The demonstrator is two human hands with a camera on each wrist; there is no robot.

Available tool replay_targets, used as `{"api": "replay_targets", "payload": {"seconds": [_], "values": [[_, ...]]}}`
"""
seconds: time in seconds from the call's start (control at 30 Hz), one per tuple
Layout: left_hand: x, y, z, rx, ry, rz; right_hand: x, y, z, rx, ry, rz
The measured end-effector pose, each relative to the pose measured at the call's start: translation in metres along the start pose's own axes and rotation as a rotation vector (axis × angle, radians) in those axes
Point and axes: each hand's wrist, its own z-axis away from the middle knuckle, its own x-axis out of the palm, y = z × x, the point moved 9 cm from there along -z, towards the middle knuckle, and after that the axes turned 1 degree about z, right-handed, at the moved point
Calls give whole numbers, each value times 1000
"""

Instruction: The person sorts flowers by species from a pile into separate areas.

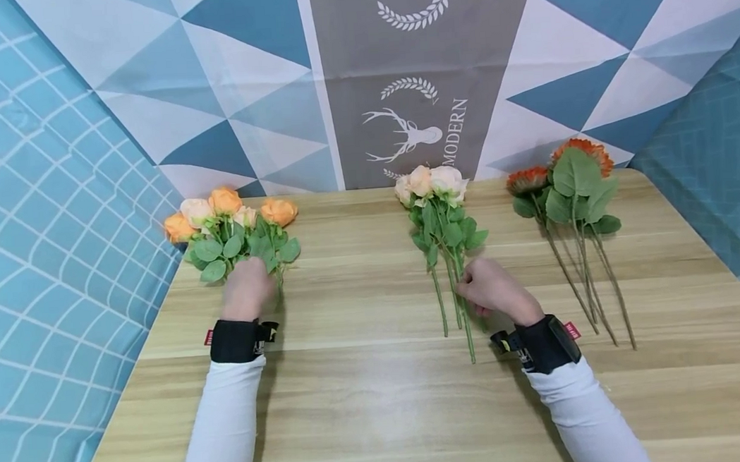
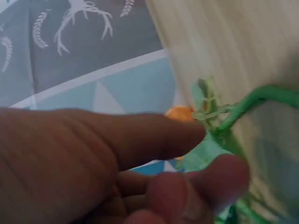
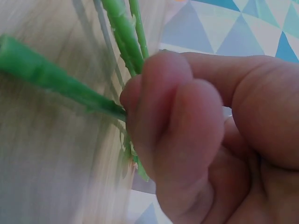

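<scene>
A bunch of orange and pale roses point(image 1: 226, 218) lies at the table's far left, blooms toward the back. My left hand point(image 1: 248, 289), blurred in the head view, is over its lower leaves. In the left wrist view the thumb and fingers stand apart, with a green stem point(image 2: 261, 95) just beyond them. In the middle lies a bunch of cream and peach flowers point(image 1: 432, 185) with long green stems. My right hand point(image 1: 496, 290) is at these stems, its curled fingertips pinching a green stem point(image 3: 60, 77) in the right wrist view.
To the right lies a bunch of rust-orange flowers point(image 1: 581, 154) with large leaves, bare stems pointing toward the front. A patterned cloth point(image 1: 422, 51) hangs behind the wooden table point(image 1: 368, 401), and a blue checked cloth point(image 1: 57, 208) lines the left side.
</scene>
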Motion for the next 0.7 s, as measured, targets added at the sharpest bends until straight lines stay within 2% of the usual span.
{"api": "replay_targets", "payload": {"seconds": [0.1, 0.17, 0.4, 0.5, 0.7], "values": [[11, -2, 0, -20, -82, -19, -2, -1, 1, 18, 4, 23], [19, -1, -1, -27, -110, -32, -3, -3, 1, 24, 8, 35], [29, 7, -7, 3, -127, -18, -9, -7, 5, 12, 54, 38], [25, 10, -8, 14, -98, 29, -13, -10, 6, -5, 84, 38], [0, 27, -5, 87, 68, 170, -22, -20, 10, -72, 160, 55]]}}
